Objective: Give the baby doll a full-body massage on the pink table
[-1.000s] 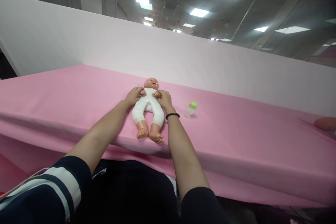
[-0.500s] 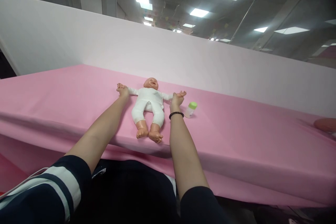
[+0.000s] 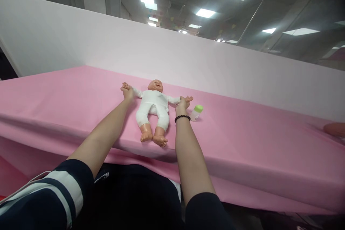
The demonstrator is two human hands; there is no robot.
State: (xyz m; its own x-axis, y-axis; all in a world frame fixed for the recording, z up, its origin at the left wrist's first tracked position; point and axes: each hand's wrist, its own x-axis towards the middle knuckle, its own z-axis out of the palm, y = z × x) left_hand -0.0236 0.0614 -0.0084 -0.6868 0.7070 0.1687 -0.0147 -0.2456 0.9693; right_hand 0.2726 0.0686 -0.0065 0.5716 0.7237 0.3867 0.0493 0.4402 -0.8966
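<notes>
A baby doll (image 3: 155, 100) in a white cloth suit lies on its back on the pink table cover (image 3: 242, 133), its bare feet towards me and its arms spread sideways. My left hand (image 3: 128, 93) is closed round the doll's arm at the wrist on the left. On the other side my right hand (image 3: 183, 104), with a black beaded bracelet (image 3: 182, 118) below it, grips the other arm near the doll's hand. Just right of that wrist stands a small clear bottle (image 3: 196, 113) with a green cap.
Behind the doll a white panel (image 3: 172, 57) runs the whole length of the table. At the far right edge, part of a skin-coloured object (image 3: 334, 129) lies on the cover. The table's front edge is close to my body.
The doll's arms have lifted slightly in my hands, and both hands have shifted a little. The doll's body and the bottle look unmoved, apart from a slight camera shift.
</notes>
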